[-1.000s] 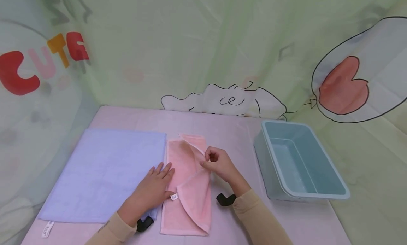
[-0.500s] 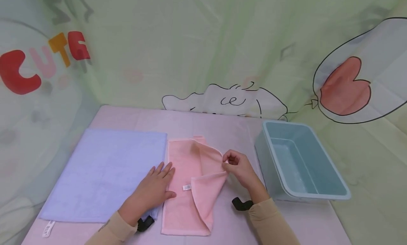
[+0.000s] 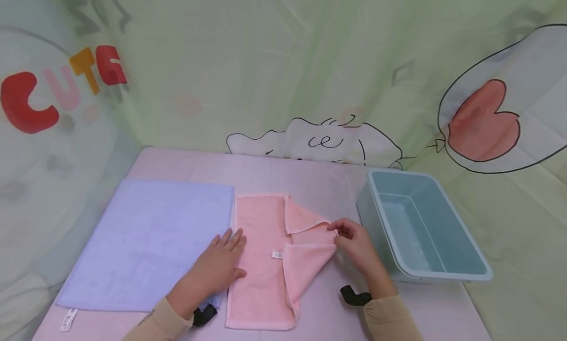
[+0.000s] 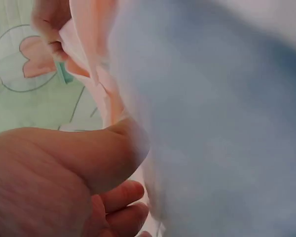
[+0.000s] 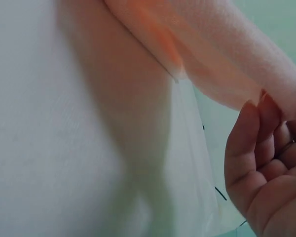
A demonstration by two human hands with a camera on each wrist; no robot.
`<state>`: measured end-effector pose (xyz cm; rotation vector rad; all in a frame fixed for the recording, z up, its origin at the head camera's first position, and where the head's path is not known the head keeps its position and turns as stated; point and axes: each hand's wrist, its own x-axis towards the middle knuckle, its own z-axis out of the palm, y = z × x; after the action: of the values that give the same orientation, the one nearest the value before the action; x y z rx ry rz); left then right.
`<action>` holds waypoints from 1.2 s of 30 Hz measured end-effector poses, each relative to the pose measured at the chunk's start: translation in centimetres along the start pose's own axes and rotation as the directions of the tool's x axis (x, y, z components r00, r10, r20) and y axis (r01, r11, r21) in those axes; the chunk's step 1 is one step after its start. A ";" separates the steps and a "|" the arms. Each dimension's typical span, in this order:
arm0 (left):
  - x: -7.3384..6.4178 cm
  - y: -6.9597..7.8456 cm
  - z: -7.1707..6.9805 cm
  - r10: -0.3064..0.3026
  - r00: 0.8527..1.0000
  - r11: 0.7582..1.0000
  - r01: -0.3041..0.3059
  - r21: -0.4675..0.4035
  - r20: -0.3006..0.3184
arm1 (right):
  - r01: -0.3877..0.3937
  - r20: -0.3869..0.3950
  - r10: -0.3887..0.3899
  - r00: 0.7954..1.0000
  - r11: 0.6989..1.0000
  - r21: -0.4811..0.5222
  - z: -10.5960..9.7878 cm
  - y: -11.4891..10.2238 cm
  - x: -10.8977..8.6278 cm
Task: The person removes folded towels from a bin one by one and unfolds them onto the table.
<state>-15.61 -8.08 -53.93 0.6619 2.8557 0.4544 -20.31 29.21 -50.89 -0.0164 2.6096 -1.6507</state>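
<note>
A pink towel (image 3: 261, 287) lies in the middle of the table in the head view, its right part lifted and folded into two triangular flaps. My right hand (image 3: 356, 242) pinches its edge at the right, between thumb and fingertips. The right wrist view shows the pinched cloth (image 5: 227, 59) raised off the table. Flat, with fingers spread, my left hand (image 3: 221, 262) rests where the pink towel meets a blue towel (image 3: 155, 237). A small white label (image 3: 277, 255) shows on the pink towel. In the left wrist view, blurred blue cloth (image 4: 222, 123) covers much of the frame.
A blue-green plastic tub (image 3: 447, 276) stands at the right of the table, close to my right hand. Another white label (image 3: 68, 320) sticks out at the blue towel's lower left corner. A printed curtain (image 3: 266, 60) hangs behind the table.
My right hand has moved right and toward me, drawing the pinched edge of the pink towel outward. The flaps have spread wider. My left hand has stayed nearly in place.
</note>
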 end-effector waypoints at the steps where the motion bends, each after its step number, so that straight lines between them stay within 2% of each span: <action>1: -0.1 0.3 0.0 0.011 1.000 1.000 -0.011 -0.009 0.010 | -0.011 -0.010 0.011 1.000 1.000 -0.025 -0.1 0.1 -0.1; 6: -0.5 1.6 -0.1 0.064 0.995 0.997 -0.060 -0.054 0.082 | -0.078 -0.057 0.071 0.996 0.987 -0.139 -0.1 0.6 -0.7; 9: -0.7 1.9 -0.1 0.057 0.993 0.997 -0.052 -0.050 0.108 | -0.140 -0.068 0.130 0.989 0.975 -0.172 -0.3 1.1 -1.1; 13: -0.8 2.1 -0.1 0.034 0.993 0.999 -0.030 -0.040 0.115 | -0.181 -0.083 0.167 0.982 0.961 -0.209 -1.0 2.1 -1.7; 19: -0.7 1.9 0.2 0.026 0.993 0.998 -0.020 -0.052 0.118 | -0.170 -0.082 0.154 0.985 0.953 -0.251 -1.6 3.0 -2.5; 22: -0.6 1.7 0.3 0.020 0.993 0.998 -0.014 -0.054 0.117 | -0.168 -0.081 0.153 0.985 0.952 -0.257 -1.3 3.1 -2.5; 30: -0.4 1.2 -0.1 0.024 0.990 0.999 -0.018 -0.041 0.137 | -0.227 -0.124 0.201 0.972 0.940 -0.253 -0.5 3.4 -2.4; 36: 0.0 0.9 -0.4 0.027 0.988 0.999 -0.020 -0.049 0.149 | -0.228 -0.124 0.200 0.972 0.931 -0.286 -0.2 3.9 -2.3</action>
<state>-15.40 -7.44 -53.24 0.6915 2.6902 0.4546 -17.92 31.11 -54.22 0.3284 2.7854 -1.2050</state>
